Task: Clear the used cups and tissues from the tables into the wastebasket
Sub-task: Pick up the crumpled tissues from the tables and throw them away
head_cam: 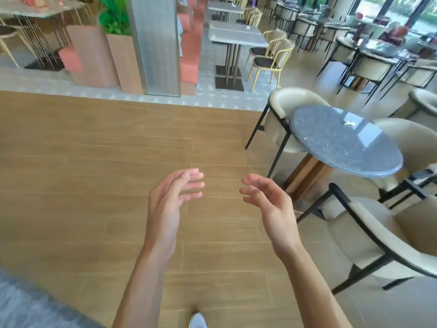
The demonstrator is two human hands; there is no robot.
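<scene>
A small crumpled white tissue (pixel 349 123) lies on a round grey stone table (pixel 331 147) at the right. My left hand (pixel 172 197) and my right hand (pixel 267 200) hang in front of me over the wooden floor, palms facing each other, fingers relaxed, holding nothing. Both are well left of and below the round table. A tiny white scrap sits on a rectangular grey table (pixel 236 35) farther back. No cup and no wastebasket is in view.
Cream chairs with black frames (pixel 369 233) ring the round table. Yellow-framed chairs (pixel 272 60) stand by the rectangular table. A grey pillar (pixel 156 43), wooden planters and orange benches (pixel 189 55) are at the back left. More tables fill the far right.
</scene>
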